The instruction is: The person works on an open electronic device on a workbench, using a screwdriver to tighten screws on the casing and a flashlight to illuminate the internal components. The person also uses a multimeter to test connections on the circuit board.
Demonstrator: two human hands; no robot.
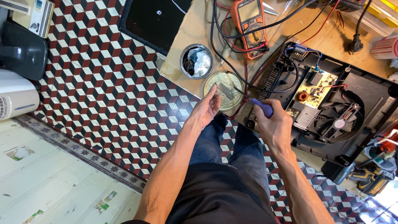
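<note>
Right hand (pixel 271 124) grips a purple-handled tool (pixel 262 106); left hand's (pixel 206 110) fingers pinch something small over the round tin (pixel 224 90) at 12 o'clock. A slip could jab those fingers.

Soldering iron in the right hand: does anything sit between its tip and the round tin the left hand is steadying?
Nothing visible does. The soldering iron in the right hand reaches straight over the round tin; the left hand touches the tin's near rim, and the black cables cross behind it.

Orange multimeter (pixel 250 25), patterned floor tiles (pixel 103 83)
</note>
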